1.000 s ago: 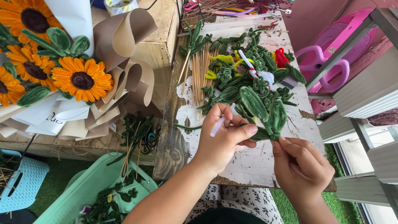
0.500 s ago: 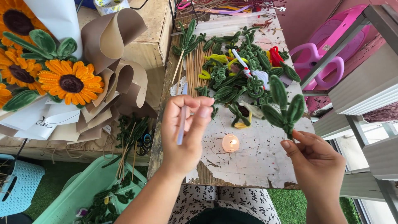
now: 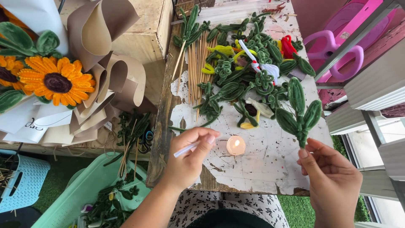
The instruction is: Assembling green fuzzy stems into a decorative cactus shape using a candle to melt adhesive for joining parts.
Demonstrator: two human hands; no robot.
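A white glue stick (image 3: 186, 149) is pinched in the left hand (image 3: 188, 160), fingers together on it, with its far end pointed toward the lit tealight candle (image 3: 236, 145) and held just left of the flame. The right hand (image 3: 331, 179) has its grip closed on the stem of a green pipe-cleaner leaf sprig (image 3: 298, 115), which is held upright just right of the candle and above it, clear of the counter (image 3: 270, 169).

So it looks like the stick's tip is being warmed so the sprig can be glued. A few things that would probably help here:

- The tip should be kept at the edge of the flame, not buried in it, so it's softened and not scorched.
- The stick is best rolled slowly so the melt is spread evenly and no drip is dropped on the candle.
- The sprig should be kept off to the candle's right, away from the flame, since fuzzy pipe cleaner is singed fast.
- The stem end, not the leaves, is where the glue is wanted, so the grip on the stem could be shifted slightly to leave a bare bit.

The pile of green pipe-cleaner pieces (image 3: 249, 67) and wooden skewers (image 3: 198, 63) are lying behind the candle, far enough that nothing should be caught.
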